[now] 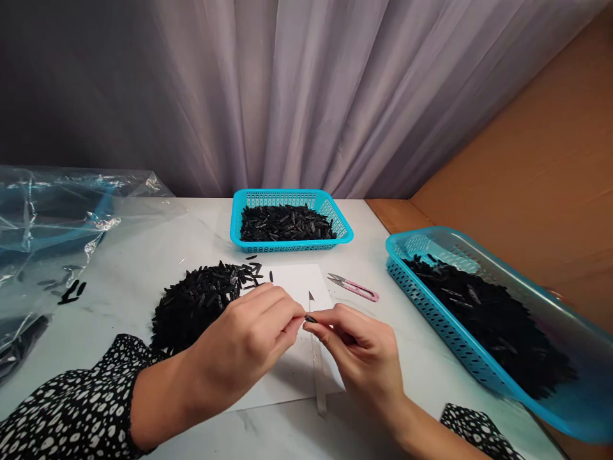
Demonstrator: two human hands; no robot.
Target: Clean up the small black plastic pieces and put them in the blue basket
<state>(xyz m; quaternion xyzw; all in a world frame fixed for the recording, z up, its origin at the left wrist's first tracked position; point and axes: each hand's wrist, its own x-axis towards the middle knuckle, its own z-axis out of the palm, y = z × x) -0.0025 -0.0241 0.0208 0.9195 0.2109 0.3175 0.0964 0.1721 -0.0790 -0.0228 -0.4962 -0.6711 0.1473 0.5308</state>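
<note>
My left hand (251,335) and my right hand (361,348) meet fingertip to fingertip over a white sheet (299,281) on the table. Between them they pinch one small black plastic piece (310,318). A white-handled craft knife (317,364) lies on the sheet under my right hand, blade tip pointing away. Just left of my left hand sits a heap of the same black pieces (196,303).
A blue basket (287,199) of black pieces stands at the back centre. A second, larger blue basket (522,281) of pieces sits at the right, hanging over the table edge. Pink thread snips (357,289) lie beside the sheet. Crumpled clear plastic bags (43,236) cover the left.
</note>
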